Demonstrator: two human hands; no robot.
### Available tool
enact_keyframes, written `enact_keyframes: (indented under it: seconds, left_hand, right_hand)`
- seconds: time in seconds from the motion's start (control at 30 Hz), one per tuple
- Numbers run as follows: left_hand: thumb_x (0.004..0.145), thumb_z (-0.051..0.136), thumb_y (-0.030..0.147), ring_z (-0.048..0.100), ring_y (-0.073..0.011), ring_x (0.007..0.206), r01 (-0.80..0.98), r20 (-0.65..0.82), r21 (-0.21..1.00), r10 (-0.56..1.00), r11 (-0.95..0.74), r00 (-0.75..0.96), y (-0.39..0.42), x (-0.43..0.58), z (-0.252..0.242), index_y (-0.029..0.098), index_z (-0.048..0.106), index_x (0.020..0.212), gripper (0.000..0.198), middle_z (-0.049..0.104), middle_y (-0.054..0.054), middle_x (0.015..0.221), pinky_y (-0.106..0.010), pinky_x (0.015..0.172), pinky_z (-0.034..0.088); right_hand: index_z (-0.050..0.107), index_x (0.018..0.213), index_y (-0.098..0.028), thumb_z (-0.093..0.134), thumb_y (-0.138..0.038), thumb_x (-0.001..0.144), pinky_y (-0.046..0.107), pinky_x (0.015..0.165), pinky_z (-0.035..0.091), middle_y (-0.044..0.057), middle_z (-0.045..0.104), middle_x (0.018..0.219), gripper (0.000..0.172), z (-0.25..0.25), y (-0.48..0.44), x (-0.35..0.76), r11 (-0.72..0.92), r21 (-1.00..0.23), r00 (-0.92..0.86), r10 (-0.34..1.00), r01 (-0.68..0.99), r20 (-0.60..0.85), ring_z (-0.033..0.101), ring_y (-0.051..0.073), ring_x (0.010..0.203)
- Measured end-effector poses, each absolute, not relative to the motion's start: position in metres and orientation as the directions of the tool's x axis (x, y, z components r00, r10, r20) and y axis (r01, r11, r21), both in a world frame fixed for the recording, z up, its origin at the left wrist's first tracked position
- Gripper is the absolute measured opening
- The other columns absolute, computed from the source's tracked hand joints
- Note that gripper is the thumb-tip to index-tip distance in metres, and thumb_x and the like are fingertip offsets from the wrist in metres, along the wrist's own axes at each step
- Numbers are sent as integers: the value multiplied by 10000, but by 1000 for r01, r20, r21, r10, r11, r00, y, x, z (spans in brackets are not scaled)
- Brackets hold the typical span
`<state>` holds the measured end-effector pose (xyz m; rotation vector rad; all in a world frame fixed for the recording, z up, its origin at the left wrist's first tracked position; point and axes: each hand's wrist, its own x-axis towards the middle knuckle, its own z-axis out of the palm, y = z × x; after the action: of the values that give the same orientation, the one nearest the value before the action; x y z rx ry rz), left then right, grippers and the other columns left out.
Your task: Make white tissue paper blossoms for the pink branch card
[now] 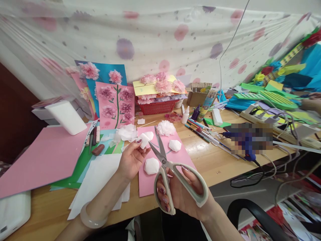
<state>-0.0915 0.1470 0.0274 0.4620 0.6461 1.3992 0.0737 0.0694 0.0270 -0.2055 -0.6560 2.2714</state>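
Note:
My left hand (132,158) pinches a small folded piece of white tissue paper (144,140) between thumb and fingers. In my right hand (179,189) is a pair of scissors (164,162) with pale handles, the fingers through both loops. Its blades are spread, the tips close to the right side of the paper. Beneath lies a pink card (142,187) bearing a fluffy white paper flower (166,128) and white tissue rounds (175,145), one of them nearer me (151,166). Left of the card, loose tissue pieces (127,132) are heaped.
White sheets (100,174), green paper and a large pink sheet (47,157) cover the left. Flower cards (115,105) and a red basket (156,107) stand behind. Rightward are pens, a glue bottle (185,115), a blue glue gun (248,147), cables and a power strip (265,122).

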Motion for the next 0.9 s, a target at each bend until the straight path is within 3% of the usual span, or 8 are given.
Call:
enact_keyframes:
  seconds: [0.67, 0.9]
  left_hand:
    - [694, 603, 82, 489, -80, 525, -762, -118, 634, 990, 133, 75, 146, -90, 26, 148, 574, 606, 114, 545, 24, 572, -253, 635, 526]
    - [694, 668, 118, 551, -95, 605, -691, -40, 712, 990, 123, 135, 145, -91, 23, 146, 622, 629, 84, 593, 13, 615, -257, 687, 517]
  right_hand:
    - [510, 875, -176, 500, -504, 837, 265, 591, 392, 51, 541, 802, 331, 26, 70, 73, -589, -494, -697, 715, -640, 51, 510, 153, 689]
    - [511, 858, -176, 538, -521, 822, 257, 577, 396, 44, 538, 785, 348, 26, 73, 75, -581, -509, -694, 718, -635, 48, 508, 149, 679]
